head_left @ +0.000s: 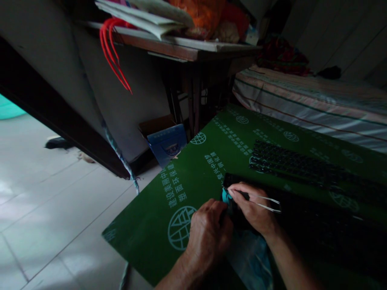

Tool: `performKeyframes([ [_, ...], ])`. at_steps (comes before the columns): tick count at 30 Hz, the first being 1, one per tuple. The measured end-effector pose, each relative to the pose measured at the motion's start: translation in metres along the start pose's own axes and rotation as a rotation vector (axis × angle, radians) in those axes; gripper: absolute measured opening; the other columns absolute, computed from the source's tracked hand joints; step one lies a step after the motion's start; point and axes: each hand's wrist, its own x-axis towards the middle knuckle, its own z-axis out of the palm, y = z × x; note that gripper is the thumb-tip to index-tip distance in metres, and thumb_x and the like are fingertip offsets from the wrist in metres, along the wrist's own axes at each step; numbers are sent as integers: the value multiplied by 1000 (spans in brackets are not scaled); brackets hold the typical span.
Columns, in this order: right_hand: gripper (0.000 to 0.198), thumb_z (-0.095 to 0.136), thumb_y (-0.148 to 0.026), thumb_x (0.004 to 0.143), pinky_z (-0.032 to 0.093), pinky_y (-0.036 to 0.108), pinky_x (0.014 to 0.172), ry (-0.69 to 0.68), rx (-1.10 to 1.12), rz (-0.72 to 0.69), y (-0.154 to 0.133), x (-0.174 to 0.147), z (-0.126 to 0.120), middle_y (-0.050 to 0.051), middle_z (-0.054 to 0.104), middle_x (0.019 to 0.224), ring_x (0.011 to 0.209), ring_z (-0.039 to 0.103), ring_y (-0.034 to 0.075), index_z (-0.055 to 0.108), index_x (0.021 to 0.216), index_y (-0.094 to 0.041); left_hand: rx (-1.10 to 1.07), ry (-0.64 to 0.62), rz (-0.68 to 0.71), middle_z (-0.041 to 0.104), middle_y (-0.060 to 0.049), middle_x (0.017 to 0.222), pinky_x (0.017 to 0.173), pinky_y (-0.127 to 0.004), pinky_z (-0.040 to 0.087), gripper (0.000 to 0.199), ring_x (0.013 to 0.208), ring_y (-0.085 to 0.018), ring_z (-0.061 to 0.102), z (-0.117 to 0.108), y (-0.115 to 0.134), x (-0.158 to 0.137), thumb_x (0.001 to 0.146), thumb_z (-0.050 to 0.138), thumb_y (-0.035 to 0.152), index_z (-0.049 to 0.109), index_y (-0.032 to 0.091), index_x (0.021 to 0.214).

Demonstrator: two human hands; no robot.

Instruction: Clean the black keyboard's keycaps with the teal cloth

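Observation:
My right hand (254,207) is closed round a wire keycap puller (273,204), whose two thin metal wires stick out to the right. Beside it my left hand (210,225) is curled at the near left end of a black keyboard base (317,225); what its fingers grip is hidden. A bit of teal material (225,195) shows between the two hands. Below them lies a bluish cloth (250,255), partly covered by my hands. Farther back, a dark panel with rows of keys (296,163) lies on the green board.
The green printed board (145,233) forms the work surface, its left corner jutting over pale floor tiles. Behind stands a wooden table (178,50) piled with bags, red cords (113,52) hanging from it. A blue box (167,143) is below. A bed (317,92) stands back right.

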Motion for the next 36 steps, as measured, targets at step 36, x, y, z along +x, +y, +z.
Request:
performKeyframes([
  [36,17,50,-23,85,48,23,67,-6,-61,-6,2,-11,-17,2,67,76,69,61,13,65,79,-18,274,38,207,53,-2,68,52,-23,37,10,59,-13,48,11,2,-6,78,50,13,50,18,69],
])
